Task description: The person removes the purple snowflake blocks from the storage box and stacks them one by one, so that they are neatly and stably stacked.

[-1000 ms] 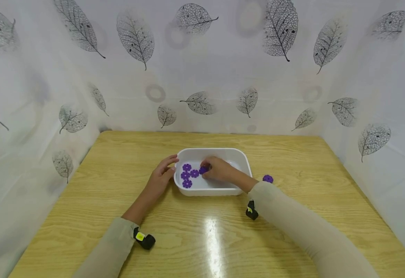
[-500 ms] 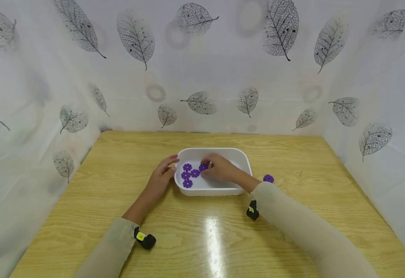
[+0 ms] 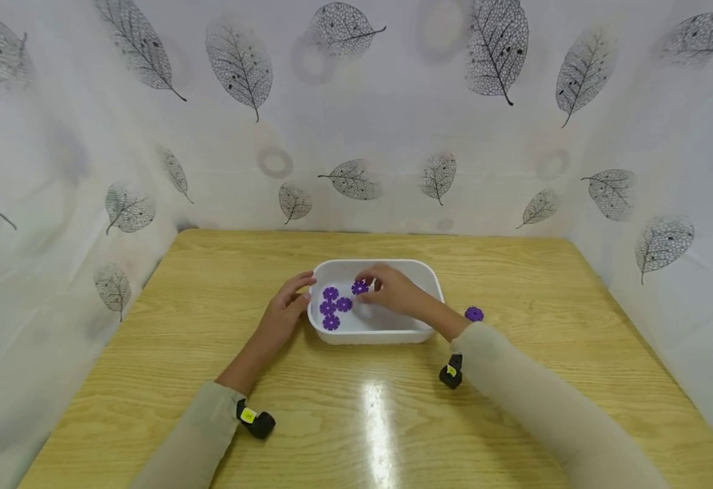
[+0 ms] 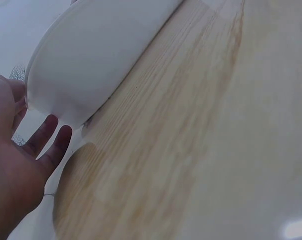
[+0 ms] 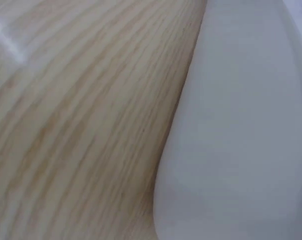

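Observation:
In the head view, a white tray [image 3: 387, 336] holds several purple flower-shaped discs [image 3: 331, 322] grouped toward its left end. Inside it, my right hand [image 3: 390, 292] has its thumb and index finger at opposite edges of another purple flower-shaped disc [image 3: 359, 288], pinching it close over the tray floor. My left hand [image 3: 283, 312] rests against the tray's left end, fingertips at the rim. The left wrist view shows this hand [image 4: 18, 165] with its fingers extended along the tray's outer wall [image 4: 91, 60]. The right wrist view has only the tray's side [image 5: 235, 140] and wood, with no hand visible.
A single purple disc [image 3: 474, 314] lies on the wooden table [image 3: 307, 407] just right of the tray. Behind and at both sides hangs a white leaf-patterned curtain [image 3: 362, 129]. Both wrists carry small black cameras [image 3: 451, 373].
My right hand has shifted slightly away from me and to the right, and the disc at its fingertips has moved toward the tray's far side, now showing its flat face. The left hand stays put.

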`<state>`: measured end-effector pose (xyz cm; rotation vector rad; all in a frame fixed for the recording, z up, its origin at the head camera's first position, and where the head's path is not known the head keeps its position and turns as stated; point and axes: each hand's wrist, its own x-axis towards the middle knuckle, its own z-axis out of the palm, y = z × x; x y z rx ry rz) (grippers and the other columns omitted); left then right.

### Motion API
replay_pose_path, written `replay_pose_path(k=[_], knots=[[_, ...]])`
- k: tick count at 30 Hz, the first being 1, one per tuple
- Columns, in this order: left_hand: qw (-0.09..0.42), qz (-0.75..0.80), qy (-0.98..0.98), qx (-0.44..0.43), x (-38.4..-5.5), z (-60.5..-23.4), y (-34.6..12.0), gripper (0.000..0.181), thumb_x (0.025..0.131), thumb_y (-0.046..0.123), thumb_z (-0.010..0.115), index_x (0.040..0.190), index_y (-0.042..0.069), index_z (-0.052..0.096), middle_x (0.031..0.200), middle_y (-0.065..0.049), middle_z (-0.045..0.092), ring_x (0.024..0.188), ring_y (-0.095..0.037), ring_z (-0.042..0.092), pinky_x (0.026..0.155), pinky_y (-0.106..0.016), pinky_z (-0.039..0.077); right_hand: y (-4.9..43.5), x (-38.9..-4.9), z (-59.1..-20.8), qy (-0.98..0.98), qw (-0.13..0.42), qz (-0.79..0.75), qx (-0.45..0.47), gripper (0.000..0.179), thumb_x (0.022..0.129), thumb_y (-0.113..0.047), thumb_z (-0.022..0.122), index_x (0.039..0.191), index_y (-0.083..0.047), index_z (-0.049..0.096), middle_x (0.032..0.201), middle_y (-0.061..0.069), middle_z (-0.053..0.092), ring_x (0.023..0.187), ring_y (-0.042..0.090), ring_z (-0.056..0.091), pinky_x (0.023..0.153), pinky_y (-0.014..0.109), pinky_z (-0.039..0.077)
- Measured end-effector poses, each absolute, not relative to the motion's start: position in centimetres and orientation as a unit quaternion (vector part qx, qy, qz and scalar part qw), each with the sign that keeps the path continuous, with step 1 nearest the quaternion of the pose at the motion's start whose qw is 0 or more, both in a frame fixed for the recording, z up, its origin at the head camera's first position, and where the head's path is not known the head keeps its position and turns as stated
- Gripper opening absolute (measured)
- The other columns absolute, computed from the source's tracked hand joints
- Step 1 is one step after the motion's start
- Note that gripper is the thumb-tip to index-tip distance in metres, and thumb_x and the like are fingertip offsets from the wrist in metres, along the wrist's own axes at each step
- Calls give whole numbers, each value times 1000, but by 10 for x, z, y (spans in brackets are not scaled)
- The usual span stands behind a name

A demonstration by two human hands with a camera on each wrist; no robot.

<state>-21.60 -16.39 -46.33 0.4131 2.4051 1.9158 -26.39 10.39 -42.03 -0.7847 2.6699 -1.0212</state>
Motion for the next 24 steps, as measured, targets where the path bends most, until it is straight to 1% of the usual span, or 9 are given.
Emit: replay_pose_path(k=[5, 10, 15, 20, 24], knots=[[18, 622, 771, 131, -217, -463, -165, 37, 107, 22, 49, 142, 12, 55, 159, -1, 40, 118, -34, 58, 92, -18, 50, 110, -258, -414, 894, 80, -356, -260, 37, 90, -21, 76, 123, -8, 67, 109, 7, 64, 95, 19, 57, 83, 31, 51], [18, 628, 766, 135, -218, -465, -164, 38, 107, 21, 50, 142, 9, 55, 160, -4, 39, 120, -38, 57, 92, -15, 48, 119, -253, -414, 894, 73, -361, -254, 37, 90, -21, 77, 123, -8, 67, 109, 8, 64, 95, 19, 58, 82, 31, 51], [26, 631, 764, 134, -217, -465, -164, 39, 107, 21, 49, 143, 7, 53, 161, -4, 37, 124, -38, 55, 94, -15, 47, 131, -249, -414, 891, 62, -371, -254, 37, 90, -21, 76, 124, -8, 67, 112, 7, 65, 95, 18, 59, 81, 31, 51], [28, 632, 763, 132, -218, -466, -164, 39, 107, 22, 50, 143, 9, 54, 161, -2, 38, 121, -37, 56, 92, -16, 49, 143, -243, -413, 884, 42, -384, -263, 35, 91, -19, 75, 123, -7, 67, 113, 7, 66, 95, 18, 60, 82, 32, 52], [23, 630, 765, 132, -218, -466, -165, 38, 107, 22, 49, 143, 9, 54, 161, -3, 38, 120, -36, 56, 92, -16, 48, 152, -238, -410, 882, 30, -393, -260, 33, 92, -19, 74, 123, -8, 68, 114, 6, 66, 96, 19, 59, 83, 33, 52]])
